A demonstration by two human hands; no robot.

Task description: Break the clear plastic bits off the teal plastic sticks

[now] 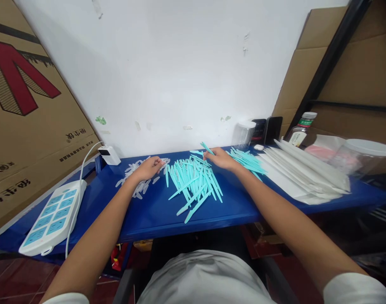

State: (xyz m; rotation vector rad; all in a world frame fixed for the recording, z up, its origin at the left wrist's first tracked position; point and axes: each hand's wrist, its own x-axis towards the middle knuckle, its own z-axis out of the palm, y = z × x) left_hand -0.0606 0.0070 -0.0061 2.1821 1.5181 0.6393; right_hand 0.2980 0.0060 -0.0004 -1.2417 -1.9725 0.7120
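Observation:
A loose heap of turquoise plastic sticks [194, 179] lies in the middle of the blue table [155, 215]. My right hand [220, 158] rests at the heap's far right edge, fingers pinched on one turquoise stick [207, 148] that points up and left. My left hand [150, 167] hovers over a scatter of small clear plastic pieces [139, 185] to the left of the heap, fingers curled on one of them [163, 161]. A second bunch of turquoise sticks [248, 161] lies right of my right hand.
A stack of white flat sleeves [306, 175] lies at the right. Behind it are clear jars [244, 133], a bottle [300, 128] and dark phones [268, 128]. A white power strip [52, 217] and charger [109, 155] sit at the left. Cardboard boxes [28, 105] flank the table.

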